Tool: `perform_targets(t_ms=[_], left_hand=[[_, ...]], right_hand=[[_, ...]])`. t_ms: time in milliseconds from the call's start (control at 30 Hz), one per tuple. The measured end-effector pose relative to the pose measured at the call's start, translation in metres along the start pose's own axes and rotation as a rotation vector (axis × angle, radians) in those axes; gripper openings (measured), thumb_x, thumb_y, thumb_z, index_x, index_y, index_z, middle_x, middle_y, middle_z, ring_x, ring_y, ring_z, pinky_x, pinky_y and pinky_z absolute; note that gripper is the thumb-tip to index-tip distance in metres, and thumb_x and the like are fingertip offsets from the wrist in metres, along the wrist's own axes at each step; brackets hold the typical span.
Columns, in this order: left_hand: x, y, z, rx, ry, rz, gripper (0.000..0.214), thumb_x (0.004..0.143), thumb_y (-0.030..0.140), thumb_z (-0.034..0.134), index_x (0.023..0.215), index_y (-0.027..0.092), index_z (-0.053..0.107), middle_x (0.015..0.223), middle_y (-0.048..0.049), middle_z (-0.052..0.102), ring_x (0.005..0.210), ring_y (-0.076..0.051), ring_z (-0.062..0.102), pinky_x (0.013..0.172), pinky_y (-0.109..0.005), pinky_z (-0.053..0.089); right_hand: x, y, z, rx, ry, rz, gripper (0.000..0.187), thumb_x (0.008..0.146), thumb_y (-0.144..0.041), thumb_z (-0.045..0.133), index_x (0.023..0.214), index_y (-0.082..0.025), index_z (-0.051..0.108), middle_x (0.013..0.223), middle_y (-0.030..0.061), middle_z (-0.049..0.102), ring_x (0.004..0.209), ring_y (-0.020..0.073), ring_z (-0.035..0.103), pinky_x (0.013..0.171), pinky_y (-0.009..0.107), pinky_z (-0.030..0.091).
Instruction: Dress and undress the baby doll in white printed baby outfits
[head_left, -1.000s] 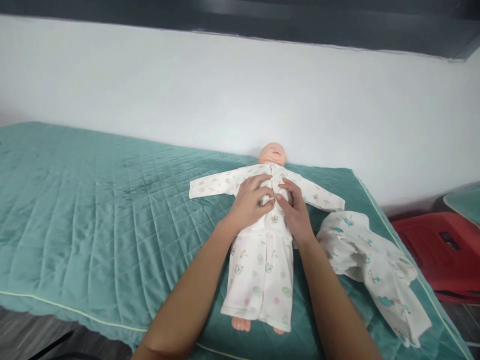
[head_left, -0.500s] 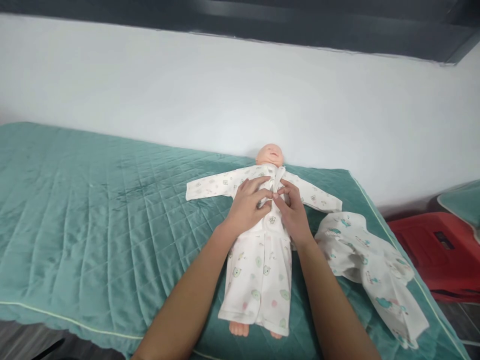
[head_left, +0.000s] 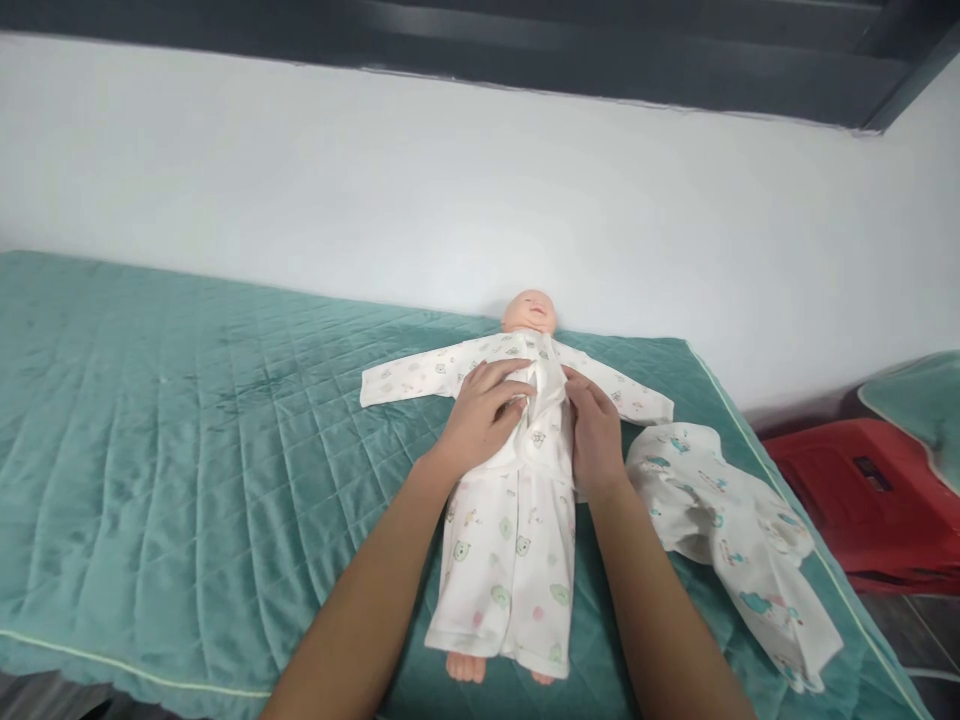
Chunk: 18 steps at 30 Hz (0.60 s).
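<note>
A baby doll (head_left: pixel 529 312) lies on its back, dressed in a white printed baby shirt (head_left: pixel 551 440) and matching trousers (head_left: pixel 506 570). Its shirt sleeves stretch out to both sides, and its toes show below the trouser hems. My left hand (head_left: pixel 486 415) rests on the left of the shirt's chest with its fingers apart, touching the cloth by the front opening. On the other side, my right hand (head_left: pixel 596 425) has its fingers closed on the shirt front's edge, which is lifted in a fold. Its thumb is mostly hidden.
A green quilted cover (head_left: pixel 187 480) spreads under the doll. Right of my forearm lies a crumpled white cloth (head_left: pixel 739 530) with teal prints. A red plastic object (head_left: pixel 832 510) stands beyond the right edge. The white wall (head_left: pixel 420 190) rises behind the doll's head.
My right hand has moved from the middle of the shirt front out to its right side, away from my left hand. The left fingers have come off the middle. The view has shifted slightly.
</note>
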<state>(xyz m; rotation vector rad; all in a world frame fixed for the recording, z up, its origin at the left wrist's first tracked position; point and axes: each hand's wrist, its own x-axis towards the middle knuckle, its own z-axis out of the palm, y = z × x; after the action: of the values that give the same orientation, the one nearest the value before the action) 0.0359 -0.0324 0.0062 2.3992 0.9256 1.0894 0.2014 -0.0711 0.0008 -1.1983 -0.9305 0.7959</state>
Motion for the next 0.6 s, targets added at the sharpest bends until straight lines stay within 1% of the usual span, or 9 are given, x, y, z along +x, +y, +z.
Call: perform_targets(t_ms=[100, 167, 200, 267, 367, 433, 500, 567, 600], left_hand=[[0.0, 0.001, -0.002, -0.003, -0.024, -0.006, 0.02, 0.094, 0.019, 0.051, 0.102, 0.026, 0.068, 0.145, -0.0043, 0.056, 0.138, -0.022, 0.047, 0.12, -0.047, 0.031], [-0.001, 0.001, -0.002, -0.03, -0.022, -0.023, 0.016, 0.095, 0.022, 0.053, 0.099, 0.025, 0.068, 0.146, -0.0047, 0.055, 0.139, -0.022, 0.046, 0.12, -0.047, 0.032], [-0.001, 0.001, -0.002, -0.061, -0.014, -0.038, 0.015, 0.095, 0.024, 0.053, 0.097, 0.025, 0.068, 0.146, -0.0053, 0.055, 0.139, -0.023, 0.047, 0.119, -0.046, 0.033], [-0.001, 0.001, -0.001, -0.172, 0.029, -0.081, 0.014, 0.096, 0.028, 0.053, 0.095, 0.023, 0.066, 0.144, -0.0072, 0.056, 0.136, -0.022, 0.05, 0.117, -0.044, 0.037], [-0.001, -0.004, -0.002, -0.41, 0.277, -0.21, 0.013, 0.097, 0.032, 0.052, 0.094, 0.022, 0.06, 0.134, -0.0084, 0.062, 0.128, -0.021, 0.057, 0.112, -0.039, 0.043], [0.0, -0.012, -0.005, -0.564, 0.538, -0.36, 0.012, 0.096, 0.033, 0.051, 0.094, 0.022, 0.056, 0.127, -0.0071, 0.065, 0.12, -0.019, 0.06, 0.107, -0.036, 0.046], [0.001, -0.021, -0.009, -0.679, 0.754, -0.543, 0.011, 0.094, 0.033, 0.053, 0.093, 0.022, 0.053, 0.122, -0.0055, 0.067, 0.11, -0.017, 0.063, 0.098, -0.032, 0.05], [0.002, -0.031, -0.011, -0.759, 0.834, -0.711, 0.012, 0.088, 0.031, 0.058, 0.091, 0.021, 0.053, 0.112, -0.0041, 0.067, 0.098, -0.015, 0.063, 0.088, -0.028, 0.051], [0.002, -0.035, -0.012, -0.779, 0.819, -0.78, 0.014, 0.085, 0.031, 0.061, 0.09, 0.021, 0.054, 0.106, -0.0032, 0.067, 0.093, -0.014, 0.063, 0.084, -0.026, 0.051]], right_hand=[[0.001, 0.003, -0.003, 0.258, 0.118, 0.098, 0.015, 0.082, -0.038, 0.063, 0.08, -0.023, 0.062, 0.083, -0.001, 0.068, 0.083, 0.0181, 0.064, 0.079, 0.033, 0.052], [0.002, 0.006, -0.004, 0.269, 0.187, 0.116, 0.021, 0.081, -0.04, 0.067, 0.075, -0.023, 0.056, 0.069, -0.0045, 0.057, 0.069, 0.0145, 0.058, 0.069, 0.029, 0.05], [0.002, 0.007, -0.005, 0.241, 0.198, 0.11, 0.023, 0.08, -0.042, 0.069, 0.077, -0.023, 0.056, 0.069, -0.0053, 0.055, 0.067, 0.0136, 0.056, 0.068, 0.029, 0.049], [0.001, 0.009, -0.004, 0.135, 0.176, 0.061, 0.025, 0.079, -0.043, 0.072, 0.09, -0.024, 0.06, 0.081, -0.004, 0.061, 0.074, 0.014, 0.058, 0.074, 0.029, 0.049], [-0.002, 0.01, -0.003, -0.066, 0.091, -0.002, 0.039, 0.075, -0.039, 0.077, 0.108, -0.024, 0.063, 0.105, 0.0008, 0.068, 0.091, 0.0177, 0.061, 0.086, 0.034, 0.049], [-0.001, 0.011, -0.005, -0.088, 0.07, 0.014, 0.037, 0.076, -0.037, 0.075, 0.108, -0.023, 0.064, 0.105, 0.0016, 0.069, 0.092, 0.0191, 0.062, 0.088, 0.036, 0.049], [0.002, 0.012, -0.009, 0.006, 0.118, 0.055, 0.031, 0.076, -0.036, 0.071, 0.104, -0.023, 0.064, 0.1, 0.0007, 0.069, 0.09, 0.0192, 0.063, 0.085, 0.036, 0.051], [0.006, 0.013, -0.014, 0.088, 0.209, 0.124, 0.029, 0.072, -0.034, 0.071, 0.097, -0.022, 0.064, 0.094, 0.0003, 0.069, 0.087, 0.0192, 0.064, 0.081, 0.035, 0.053], [0.008, 0.013, -0.016, 0.104, 0.251, 0.161, 0.03, 0.07, -0.034, 0.072, 0.096, -0.022, 0.063, 0.092, 0.0003, 0.068, 0.085, 0.0192, 0.064, 0.079, 0.034, 0.053]])
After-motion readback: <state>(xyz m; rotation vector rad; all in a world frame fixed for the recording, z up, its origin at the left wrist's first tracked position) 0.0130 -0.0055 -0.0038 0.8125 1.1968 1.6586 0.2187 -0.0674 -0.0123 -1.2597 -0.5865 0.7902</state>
